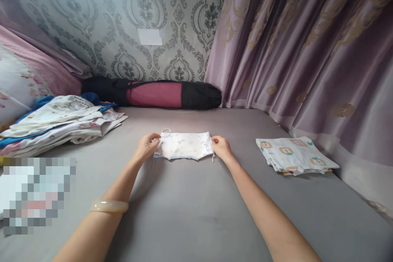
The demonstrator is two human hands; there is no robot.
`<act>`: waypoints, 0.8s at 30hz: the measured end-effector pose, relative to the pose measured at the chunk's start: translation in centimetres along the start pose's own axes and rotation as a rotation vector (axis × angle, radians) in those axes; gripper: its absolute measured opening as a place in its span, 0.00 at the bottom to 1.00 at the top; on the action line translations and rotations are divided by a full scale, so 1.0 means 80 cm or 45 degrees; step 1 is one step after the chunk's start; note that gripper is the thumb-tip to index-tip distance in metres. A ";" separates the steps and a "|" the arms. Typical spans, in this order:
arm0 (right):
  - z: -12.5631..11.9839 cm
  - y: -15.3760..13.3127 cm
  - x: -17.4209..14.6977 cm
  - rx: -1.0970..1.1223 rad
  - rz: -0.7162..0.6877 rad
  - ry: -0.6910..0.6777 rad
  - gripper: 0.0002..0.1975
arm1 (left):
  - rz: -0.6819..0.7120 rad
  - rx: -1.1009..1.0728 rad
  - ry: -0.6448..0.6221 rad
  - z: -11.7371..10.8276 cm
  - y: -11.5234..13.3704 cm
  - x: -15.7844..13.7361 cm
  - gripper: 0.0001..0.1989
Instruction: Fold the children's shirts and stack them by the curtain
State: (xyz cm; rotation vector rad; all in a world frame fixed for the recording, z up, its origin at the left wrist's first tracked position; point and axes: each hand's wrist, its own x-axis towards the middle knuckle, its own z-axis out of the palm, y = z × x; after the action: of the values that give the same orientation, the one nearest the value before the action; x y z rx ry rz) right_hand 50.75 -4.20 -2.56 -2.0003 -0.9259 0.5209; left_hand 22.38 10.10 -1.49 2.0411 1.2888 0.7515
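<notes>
A small white printed cloth [186,145] lies nearly flat on the grey bed sheet [190,200], stretched between my hands. Thin pale blue edging runs along its near side. A white cord loop [166,132] sticks up at its far left corner, and a short tie hangs at the right edge. My left hand [149,145] is closed on the left end, thumb and fingers pinched. At the right end, my right hand [221,147] pinches the upper corner. Whether the cloth is a garment I cannot tell.
Folded white printed cloth [296,153] lies at the right. A pile of clothes [70,116] sits at the left, with a blurred-out item [37,192] nearer me. A black and dark red long bag [153,94] rests against the wall; a purple curtain [294,45] hangs at the right.
</notes>
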 end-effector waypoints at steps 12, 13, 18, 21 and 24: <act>0.092 -0.062 -0.043 -0.646 -0.776 -0.185 0.20 | 0.745 0.033 -0.194 0.092 0.040 -0.011 0.15; 0.095 -0.062 -0.042 -0.656 -0.766 -0.191 0.21 | 0.737 0.043 -0.189 0.094 0.038 -0.009 0.16; 0.100 -0.060 -0.039 -0.726 -0.724 -0.223 0.24 | 0.709 0.206 -0.189 0.093 0.028 0.001 0.17; 0.100 -0.058 -0.036 -0.747 -0.706 -0.233 0.25 | 0.688 0.343 -0.189 0.095 0.026 0.005 0.18; 0.100 -0.056 -0.032 -0.752 -0.706 -0.225 0.25 | 0.635 0.458 -0.194 0.100 0.025 0.008 0.20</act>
State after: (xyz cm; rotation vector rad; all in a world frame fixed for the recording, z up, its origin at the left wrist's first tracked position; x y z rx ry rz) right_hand 42.07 -0.29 -3.19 -2.0765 -1.8341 0.1095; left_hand 29.62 8.47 -5.15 2.7067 0.8797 0.5846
